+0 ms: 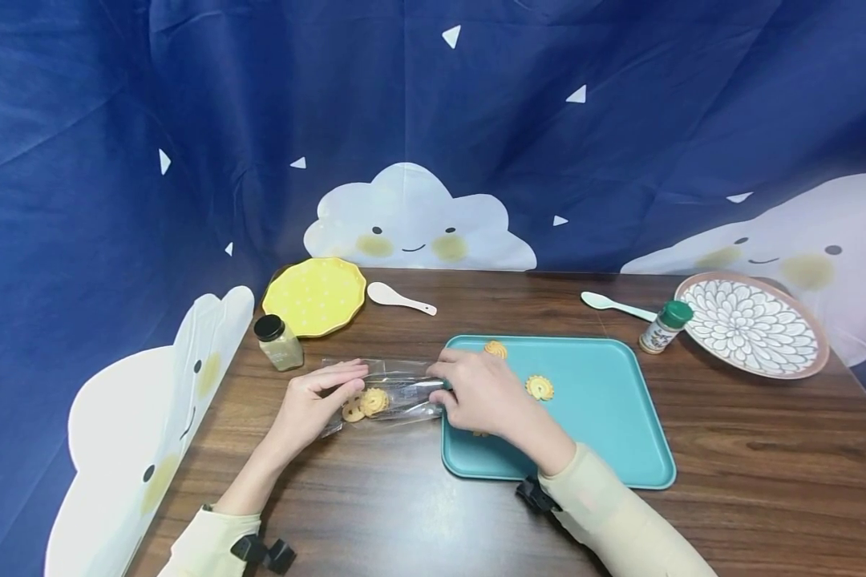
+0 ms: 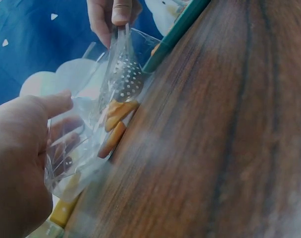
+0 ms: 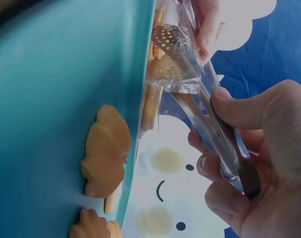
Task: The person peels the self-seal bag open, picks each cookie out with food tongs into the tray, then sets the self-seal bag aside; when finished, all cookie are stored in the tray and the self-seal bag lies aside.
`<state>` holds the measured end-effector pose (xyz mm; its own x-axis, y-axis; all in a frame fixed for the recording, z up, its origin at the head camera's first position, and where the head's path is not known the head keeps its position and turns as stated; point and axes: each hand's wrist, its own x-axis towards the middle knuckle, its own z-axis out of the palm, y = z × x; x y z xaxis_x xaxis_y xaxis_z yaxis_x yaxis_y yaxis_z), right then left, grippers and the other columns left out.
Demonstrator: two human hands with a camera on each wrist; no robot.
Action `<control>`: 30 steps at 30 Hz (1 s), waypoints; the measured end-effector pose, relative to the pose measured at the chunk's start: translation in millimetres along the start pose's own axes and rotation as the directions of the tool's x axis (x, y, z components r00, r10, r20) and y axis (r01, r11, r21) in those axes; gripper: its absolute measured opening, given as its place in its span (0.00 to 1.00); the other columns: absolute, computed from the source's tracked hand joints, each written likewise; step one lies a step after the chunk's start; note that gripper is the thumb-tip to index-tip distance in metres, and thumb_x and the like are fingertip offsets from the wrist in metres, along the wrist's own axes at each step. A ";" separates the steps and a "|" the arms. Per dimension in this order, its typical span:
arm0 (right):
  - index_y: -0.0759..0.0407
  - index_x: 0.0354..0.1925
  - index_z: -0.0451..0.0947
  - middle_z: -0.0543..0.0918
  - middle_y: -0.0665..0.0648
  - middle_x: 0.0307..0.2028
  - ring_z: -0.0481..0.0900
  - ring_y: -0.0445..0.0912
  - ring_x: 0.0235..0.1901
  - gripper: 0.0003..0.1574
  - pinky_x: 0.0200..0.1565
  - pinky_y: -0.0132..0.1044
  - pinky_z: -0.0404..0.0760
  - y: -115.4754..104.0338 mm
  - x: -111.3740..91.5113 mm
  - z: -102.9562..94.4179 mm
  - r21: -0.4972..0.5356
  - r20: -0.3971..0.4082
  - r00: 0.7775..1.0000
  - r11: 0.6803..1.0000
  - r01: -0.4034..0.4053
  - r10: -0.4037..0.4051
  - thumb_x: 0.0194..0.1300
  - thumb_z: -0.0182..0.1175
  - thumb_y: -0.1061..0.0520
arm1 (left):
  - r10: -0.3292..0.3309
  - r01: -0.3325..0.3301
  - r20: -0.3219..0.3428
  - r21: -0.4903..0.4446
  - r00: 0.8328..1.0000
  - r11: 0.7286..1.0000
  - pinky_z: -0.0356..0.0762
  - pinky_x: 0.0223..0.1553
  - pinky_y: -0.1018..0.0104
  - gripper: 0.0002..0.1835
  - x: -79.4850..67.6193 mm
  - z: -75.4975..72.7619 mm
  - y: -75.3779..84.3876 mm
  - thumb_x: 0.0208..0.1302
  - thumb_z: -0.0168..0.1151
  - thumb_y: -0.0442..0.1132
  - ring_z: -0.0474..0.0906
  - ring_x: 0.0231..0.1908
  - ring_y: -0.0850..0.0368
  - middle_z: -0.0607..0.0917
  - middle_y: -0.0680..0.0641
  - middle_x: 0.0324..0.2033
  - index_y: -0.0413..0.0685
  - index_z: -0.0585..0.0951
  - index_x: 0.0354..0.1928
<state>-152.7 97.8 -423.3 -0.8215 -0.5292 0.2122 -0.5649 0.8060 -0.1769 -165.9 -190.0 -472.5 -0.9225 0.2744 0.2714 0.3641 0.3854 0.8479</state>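
Note:
My right hand (image 1: 483, 393) grips metal tongs (image 3: 173, 38) by the handle, over the left edge of a teal tray (image 1: 592, 449). The perforated tong ends reach into a clear plastic bag (image 1: 404, 393) lying on the table. My left hand (image 1: 306, 409) holds the bag's other side, thumb and fingers about the film. Inside the bag, a swirl cookie (image 1: 374, 401) and a ring-shaped cookie (image 1: 352, 410) lie near the left fingers. On the tray are a rosette cookie (image 1: 540, 388) and another cookie (image 1: 495, 349); one more is partly hidden below my right hand.
Behind the left hand stand a black-capped jar (image 1: 279, 343) and a yellow plate (image 1: 316, 296), with a white spoon (image 1: 400, 298) beside it. At the back right are a pale green spoon (image 1: 617, 306), a green-capped shaker (image 1: 665, 327) and a patterned plate (image 1: 750, 324).

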 end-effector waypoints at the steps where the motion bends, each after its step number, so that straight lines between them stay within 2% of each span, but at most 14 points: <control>1: 0.46 0.50 0.86 0.84 0.44 0.41 0.83 0.40 0.36 0.17 0.30 0.37 0.84 -0.6 0.2 1.1 -0.005 -0.005 1.000 1.000 0.010 -0.010 0.65 0.67 0.45 | -0.001 0.001 0.001 -0.001 1.000 1.000 0.71 0.65 0.86 0.12 -0.3 -0.6 2.6 0.66 0.69 0.38 0.82 0.62 0.45 0.88 0.42 0.56 0.42 0.88 0.50; 7: 0.48 0.48 0.86 0.82 0.46 0.37 0.81 0.41 0.32 0.15 0.29 0.38 0.83 -6.0 0.7 4.7 -0.013 -0.059 0.997 0.998 0.057 -0.058 0.64 0.68 0.47 | 0.018 -0.018 -0.001 0.015 1.000 1.000 0.72 0.64 0.86 0.12 -0.3 -1.5 6.3 0.66 0.69 0.38 0.82 0.62 0.45 0.88 0.42 0.55 0.43 0.88 0.49; 19: 0.51 0.48 0.87 0.85 0.47 0.37 0.82 0.40 0.31 0.14 0.27 0.35 0.81 -3.9 -1.9 -6.5 -0.011 -0.095 0.995 0.999 0.042 -0.043 0.64 0.69 0.51 | 0.030 -0.030 -0.009 0.037 1.000 0.999 0.71 0.64 0.86 0.12 -0.2 -0.8 6.0 0.66 0.68 0.38 0.83 0.61 0.46 0.88 0.40 0.55 0.43 0.89 0.49; 24: 0.51 0.49 0.87 0.86 0.47 0.40 0.83 0.39 0.30 0.15 0.26 0.32 0.81 4.0 -3.7 -9.8 -0.009 -0.079 0.997 1.000 0.014 -0.015 0.65 0.69 0.49 | 0.034 -0.033 -0.010 0.028 0.999 0.999 0.72 0.64 0.85 0.12 -0.8 -1.2 5.9 0.66 0.68 0.37 0.83 0.61 0.45 0.88 0.40 0.55 0.42 0.88 0.49; 30: 0.50 0.50 0.87 0.86 0.48 0.41 0.83 0.40 0.31 0.16 0.30 0.36 0.84 8.7 -4.0 -10.6 0.002 -0.039 0.999 1.000 -0.004 0.004 0.66 0.69 0.49 | 0.031 -0.031 -0.008 -0.006 1.000 1.000 0.73 0.65 0.84 0.12 -0.2 -1.1 5.9 0.65 0.69 0.36 0.82 0.61 0.41 0.88 0.40 0.54 0.40 0.88 0.48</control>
<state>-153.4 109.7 -415.6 -0.8204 -0.5151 0.2485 -0.5616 0.8077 -0.1798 -163.6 -188.7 -467.1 -0.9119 0.2792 0.3008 0.3914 0.3716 0.8418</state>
